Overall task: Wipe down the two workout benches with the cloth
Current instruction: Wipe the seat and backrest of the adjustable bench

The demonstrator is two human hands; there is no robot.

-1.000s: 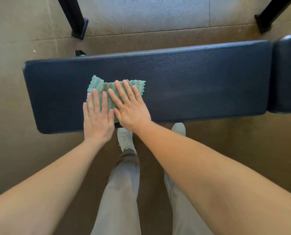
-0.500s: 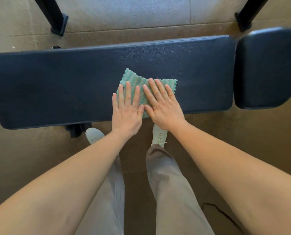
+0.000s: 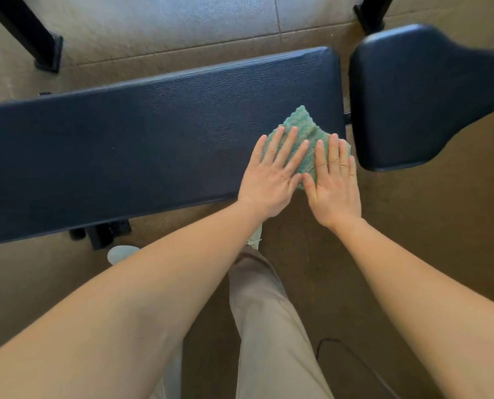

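Head view showed a long dark-blue leather-grain bench pad (image 3: 125,145) running left to right across the tan tiled floor (image 3: 413,226). A green wavy-textured cloth (image 3: 303,128) lay on the right end of this pad, near its front edge and right corner. The left hand (image 3: 269,182) and right hand (image 3: 333,185) lay side by side on the cloth, fingers straight and pressed flat, with the palms reaching past the front edge. A narrow gap separated the pad from a second dark-blue tapered pad (image 3: 413,96) just to the right. Two black frame legs (image 3: 32,38) (image 3: 372,12) stood on the floor beyond the pads. A black base foot (image 3: 104,231) sat under the front edge, beside a white shoe (image 3: 122,253). The pad surface left of the hands was unobstructed.
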